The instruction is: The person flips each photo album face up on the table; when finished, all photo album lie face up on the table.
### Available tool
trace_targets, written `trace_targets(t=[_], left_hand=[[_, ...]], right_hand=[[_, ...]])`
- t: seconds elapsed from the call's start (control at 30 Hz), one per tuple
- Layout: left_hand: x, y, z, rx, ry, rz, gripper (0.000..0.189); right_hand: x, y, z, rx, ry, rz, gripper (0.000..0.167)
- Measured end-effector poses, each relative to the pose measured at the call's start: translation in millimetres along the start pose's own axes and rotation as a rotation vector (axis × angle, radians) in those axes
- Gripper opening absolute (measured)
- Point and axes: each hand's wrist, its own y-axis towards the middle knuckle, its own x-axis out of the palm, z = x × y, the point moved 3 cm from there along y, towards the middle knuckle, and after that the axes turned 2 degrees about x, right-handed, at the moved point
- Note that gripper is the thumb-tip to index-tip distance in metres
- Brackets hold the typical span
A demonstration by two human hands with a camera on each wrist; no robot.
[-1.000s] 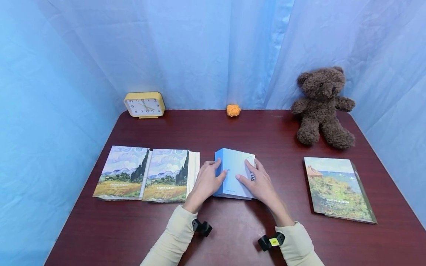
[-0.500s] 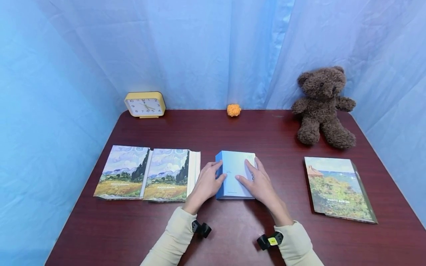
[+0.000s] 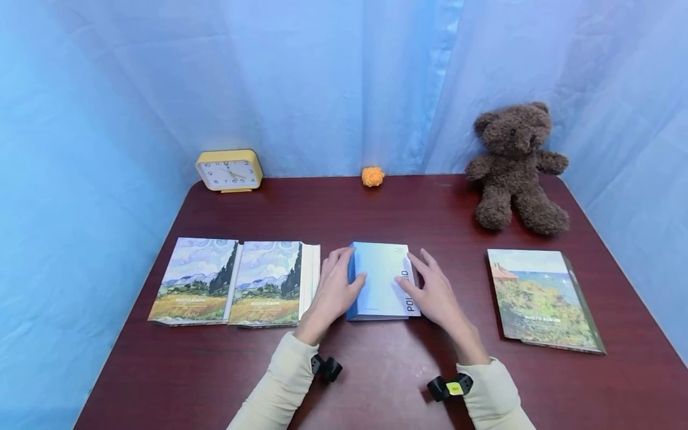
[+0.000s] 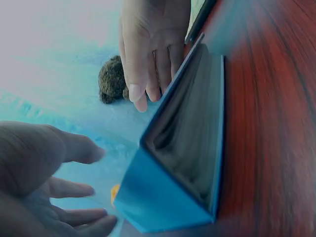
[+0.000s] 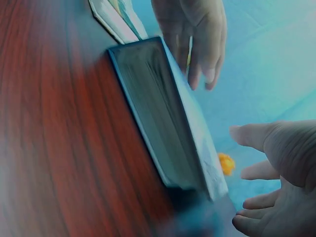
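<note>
Shifting outward since the earlier frame, the right hand (image 3: 438,295) is now hanging farther over the right edge of the blue album (image 3: 378,283), leaving more of its dark lettering (image 3: 411,291) showing. Nearest, on the person's side of the album, two cream sleeves (image 3: 271,388) are slanting inward, each carrying a small black wrist device (image 3: 330,370). Right thumb and fingers are spreading apart, gripping nothing. Left of the album's cover, the left hand (image 3: 335,283) is arching beside the spine, fingers pointing away from the person, thumb separate and not clamping; whether any fingertip is touching the album, I cannot quite tell. Between both hands, the album is lying on the red-brown table (image 3: 371,373), its thicker spine facing left. Left of it, two matching photo albums (image 3: 267,283) are lying side by side; well to its right, another photo album (image 3: 543,298) is lying slightly angled. Beyond it, a brown teddy bear (image 3: 516,167) is sitting rightward, an orange ball (image 3: 372,177) is resting straight behind, and a yellow clock (image 3: 230,171) is standing leftward.
</note>
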Motion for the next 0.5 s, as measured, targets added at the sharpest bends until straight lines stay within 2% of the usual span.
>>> trace_targets(t=[0.1, 0.17, 0.3, 0.5], left_hand=[[2.8, 3.9, 9.4, 0.053, -0.040, 0.044, 0.051], [6.5, 6.2, 15.5, 0.066, -0.092, 0.045, 0.050], [17.2, 9.1, 27.4, 0.062, -0.181, 0.005, 0.050], [36.8, 10.8, 42.8, 0.032, -0.232, -0.074, 0.052]], right_hand=[[-12, -2.7, 8, -0.004, -0.004, 0.028, 0.063], [-20, -5.2, 14, -0.005, -0.009, 0.049, 0.063], [-36, -11.7, 28, -0.011, -0.023, 0.108, 0.061], [-65, -23.0, 48, -0.039, -0.013, 0.230, 0.056]])
